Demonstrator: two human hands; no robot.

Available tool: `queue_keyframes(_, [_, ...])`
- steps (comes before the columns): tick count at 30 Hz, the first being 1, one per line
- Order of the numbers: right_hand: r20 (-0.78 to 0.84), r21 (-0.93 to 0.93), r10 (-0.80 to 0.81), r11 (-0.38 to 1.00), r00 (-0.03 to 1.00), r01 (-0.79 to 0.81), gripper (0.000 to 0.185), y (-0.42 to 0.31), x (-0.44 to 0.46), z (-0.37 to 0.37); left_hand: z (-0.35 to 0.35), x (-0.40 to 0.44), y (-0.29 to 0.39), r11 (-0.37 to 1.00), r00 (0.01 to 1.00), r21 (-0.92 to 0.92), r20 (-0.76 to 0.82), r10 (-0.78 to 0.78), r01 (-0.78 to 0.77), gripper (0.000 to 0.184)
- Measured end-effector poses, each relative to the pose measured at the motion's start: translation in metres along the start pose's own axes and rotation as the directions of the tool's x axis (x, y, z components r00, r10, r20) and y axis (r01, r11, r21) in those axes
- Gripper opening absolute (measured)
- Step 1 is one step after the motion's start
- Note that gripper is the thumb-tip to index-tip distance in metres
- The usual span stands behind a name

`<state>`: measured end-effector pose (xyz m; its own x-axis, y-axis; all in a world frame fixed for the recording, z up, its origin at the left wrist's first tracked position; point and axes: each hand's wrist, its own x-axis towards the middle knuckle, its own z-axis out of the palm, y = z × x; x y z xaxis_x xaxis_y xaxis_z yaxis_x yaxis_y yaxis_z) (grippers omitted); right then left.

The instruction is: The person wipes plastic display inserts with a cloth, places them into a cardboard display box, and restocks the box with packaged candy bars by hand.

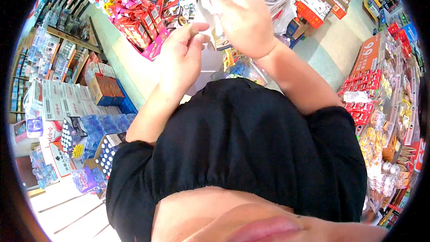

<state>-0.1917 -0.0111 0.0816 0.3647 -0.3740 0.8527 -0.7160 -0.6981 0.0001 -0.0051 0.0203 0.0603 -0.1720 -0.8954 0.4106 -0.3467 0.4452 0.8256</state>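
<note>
Near the top centre, my right hand (249,23) is closed on a crumpled white cloth or tissue (217,4). The cloth lies against a clear plastic panel (204,14) at the display's edge. My left hand (184,54) is just left of that panel, its fingers and thumb curved toward it. Whether those fingertips touch the panel or hold anything cannot be made out. Below the panel, a yellow packet (230,58) and other colourful packages show between my forearms.
Red packaged snacks (134,22) and small wrapped items (177,6) stand beyond my left hand. Red-and-white cartons (313,8) lie at upper right. Stacked boxes and bottles (96,130) are at left. A shelf of hanging packets (380,121) runs along the right.
</note>
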Motion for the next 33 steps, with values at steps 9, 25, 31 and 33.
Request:
queue_keyframes(9, [-0.165, 0.000, -0.080, 0.997, 0.983, 0.081, 0.024, 0.009, -0.004, 0.009, -0.005, -0.004, 0.001, 0.988, 0.995, -0.142, -0.068, -0.076, 0.066, 0.020])
queue_keyframes(25, [-0.184, 0.262, 0.483, 0.864, 0.856, -0.431, 0.016, 0.019, -0.025, -0.006, -0.009, -0.003, -0.004, 0.979, 0.994, -0.177, 0.016, -0.104, 0.105, 0.022])
queue_keyframes(31, [-0.074, 0.339, 0.174, 0.931, 0.982, -0.139, 0.024, 0.010, 0.009, -0.023, 0.001, 0.000, -0.004, 0.931, 0.963, 0.253, 0.134, 0.235, -0.262, 0.017])
queue_keyframes(33, [0.253, 0.405, 0.213, 0.862, 0.944, -0.303, 0.025, 0.006, 0.004, -0.021, 0.002, 0.001, 0.004, 0.848, 0.916, 0.346, 0.166, 0.366, -0.402, 0.015])
